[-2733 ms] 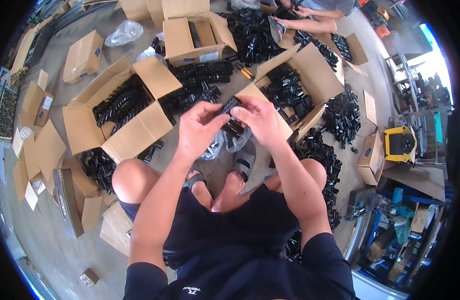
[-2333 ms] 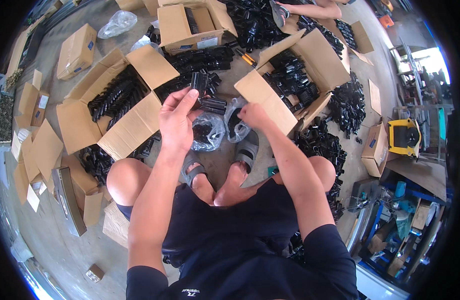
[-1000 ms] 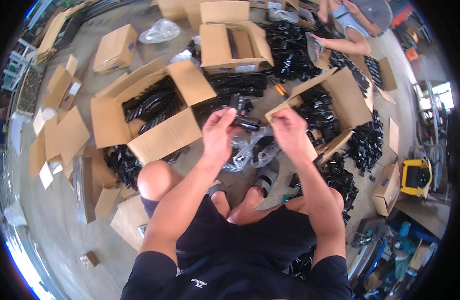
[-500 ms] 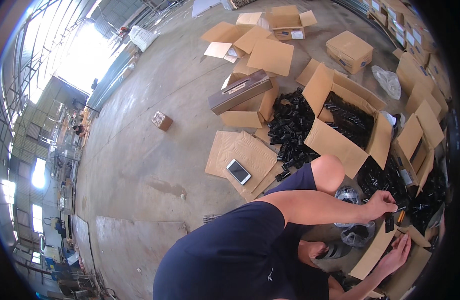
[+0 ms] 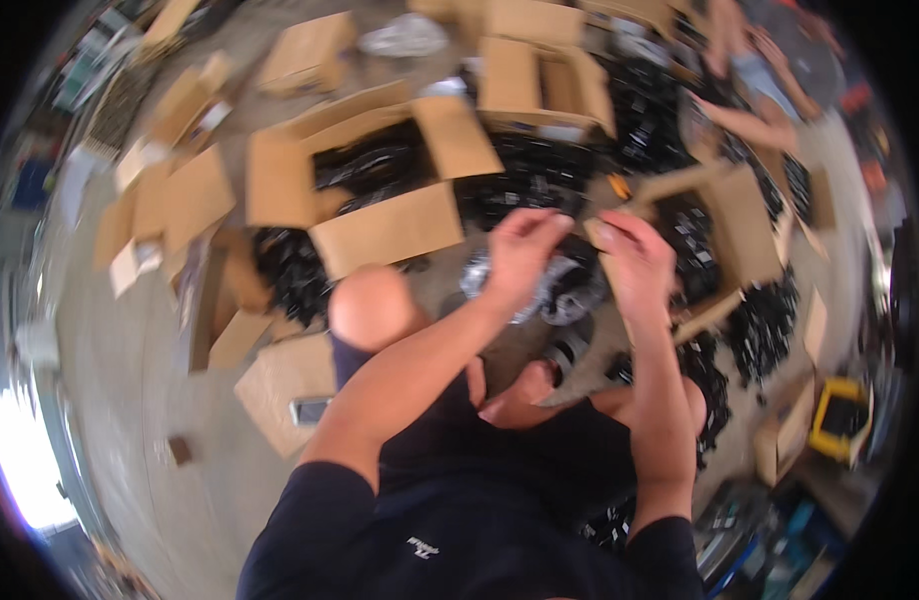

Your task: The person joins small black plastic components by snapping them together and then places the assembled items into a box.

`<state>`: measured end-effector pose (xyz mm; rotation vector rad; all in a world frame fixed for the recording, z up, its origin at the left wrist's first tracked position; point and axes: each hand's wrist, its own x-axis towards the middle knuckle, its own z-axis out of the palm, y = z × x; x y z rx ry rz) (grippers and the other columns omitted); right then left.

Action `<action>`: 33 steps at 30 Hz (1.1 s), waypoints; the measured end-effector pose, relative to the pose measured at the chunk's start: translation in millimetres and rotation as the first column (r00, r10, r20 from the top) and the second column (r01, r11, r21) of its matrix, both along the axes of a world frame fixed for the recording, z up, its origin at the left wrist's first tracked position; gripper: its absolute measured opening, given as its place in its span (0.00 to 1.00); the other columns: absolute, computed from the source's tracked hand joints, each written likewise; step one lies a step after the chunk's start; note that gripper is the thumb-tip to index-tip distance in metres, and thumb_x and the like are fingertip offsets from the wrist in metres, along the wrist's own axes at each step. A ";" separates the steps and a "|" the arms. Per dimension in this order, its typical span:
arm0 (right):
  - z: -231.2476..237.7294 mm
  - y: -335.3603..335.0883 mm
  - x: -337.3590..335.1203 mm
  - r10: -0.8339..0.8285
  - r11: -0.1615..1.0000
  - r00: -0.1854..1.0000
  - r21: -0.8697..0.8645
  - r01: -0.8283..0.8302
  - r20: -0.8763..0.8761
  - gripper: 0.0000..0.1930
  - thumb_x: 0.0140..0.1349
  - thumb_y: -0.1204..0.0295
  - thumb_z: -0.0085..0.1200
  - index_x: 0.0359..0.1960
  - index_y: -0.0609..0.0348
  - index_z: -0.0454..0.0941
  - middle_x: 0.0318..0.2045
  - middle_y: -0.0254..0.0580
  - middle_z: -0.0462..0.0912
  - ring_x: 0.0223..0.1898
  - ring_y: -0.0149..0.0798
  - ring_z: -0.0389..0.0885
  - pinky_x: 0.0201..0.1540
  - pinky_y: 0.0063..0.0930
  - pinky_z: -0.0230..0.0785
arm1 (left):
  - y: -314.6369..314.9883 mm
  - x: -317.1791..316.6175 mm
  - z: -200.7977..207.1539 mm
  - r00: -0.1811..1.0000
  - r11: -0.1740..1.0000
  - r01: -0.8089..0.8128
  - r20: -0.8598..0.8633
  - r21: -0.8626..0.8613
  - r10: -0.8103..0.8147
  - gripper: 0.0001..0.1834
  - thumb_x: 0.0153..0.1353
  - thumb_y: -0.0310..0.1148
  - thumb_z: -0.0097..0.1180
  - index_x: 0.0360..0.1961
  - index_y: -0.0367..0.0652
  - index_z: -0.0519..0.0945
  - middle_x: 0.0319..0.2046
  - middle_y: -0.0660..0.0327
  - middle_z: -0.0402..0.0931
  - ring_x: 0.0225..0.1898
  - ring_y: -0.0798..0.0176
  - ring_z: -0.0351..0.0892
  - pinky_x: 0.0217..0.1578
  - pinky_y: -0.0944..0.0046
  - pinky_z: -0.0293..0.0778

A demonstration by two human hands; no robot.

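Observation:
In front of me my left hand (image 5: pixel 523 258) is raised, its thumb and fingers pinched together. My right hand (image 5: pixel 640 262) faces it a short gap away, also pinched, by the left flap of an open cardboard box (image 5: pixel 748 225). Blur and the dark background hide what either hand holds. Black plastic parts (image 5: pixel 688 240) fill that box. Clear plastic wrapping (image 5: pixel 565 290) lies on the floor below my hands. Beyond my left hand spreads a heap of black parts (image 5: pixel 530 165).
A large open box (image 5: pixel 385 235) with black parts stands front left, another box (image 5: pixel 510 80) behind it. A phone (image 5: pixel 308 411) lies on flat cardboard (image 5: pixel 270 385). At the upper right another person's arm (image 5: pixel 755 128) reaches in. A yellow crate (image 5: pixel 825 420) sits far right.
The view has swung right, so both hands now appear near the middle. They have come up level with each other. The black piece seen in my left hand earlier cannot be made out now.

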<state>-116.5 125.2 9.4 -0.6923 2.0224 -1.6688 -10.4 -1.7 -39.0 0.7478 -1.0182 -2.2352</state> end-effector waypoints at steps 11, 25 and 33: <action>-18.6 -7.2 11.0 -0.130 0.955 0.891 -0.186 0.230 0.434 0.08 0.62 0.77 0.64 0.41 0.69 0.85 0.32 0.39 0.86 0.32 0.26 0.81 0.36 0.20 0.74 | 14.6 -2.7 5.3 0.998 0.992 0.005 0.068 -0.124 0.004 0.09 0.65 0.29 0.65 0.44 0.41 0.82 0.36 0.66 0.83 0.32 0.75 0.80 0.31 0.74 0.77; -24.8 -7.5 19.8 -0.172 0.938 0.820 -0.163 0.305 0.546 0.08 0.61 0.75 0.65 0.38 0.69 0.85 0.31 0.38 0.86 0.31 0.26 0.79 0.35 0.21 0.70 | 21.3 -7.4 8.9 0.999 0.970 -0.004 0.043 -0.245 0.015 0.10 0.63 0.23 0.65 0.45 0.33 0.81 0.40 0.59 0.84 0.39 0.72 0.81 0.44 0.71 0.76; -37.6 -6.4 14.1 -0.181 0.983 0.978 0.022 0.184 -0.105 0.11 0.62 0.70 0.63 0.36 0.69 0.85 0.31 0.42 0.83 0.36 0.34 0.82 0.39 0.28 0.73 | 19.2 -7.2 7.9 0.999 0.959 0.005 0.046 -0.284 0.009 0.11 0.63 0.24 0.65 0.45 0.32 0.81 0.41 0.59 0.84 0.39 0.73 0.80 0.43 0.72 0.76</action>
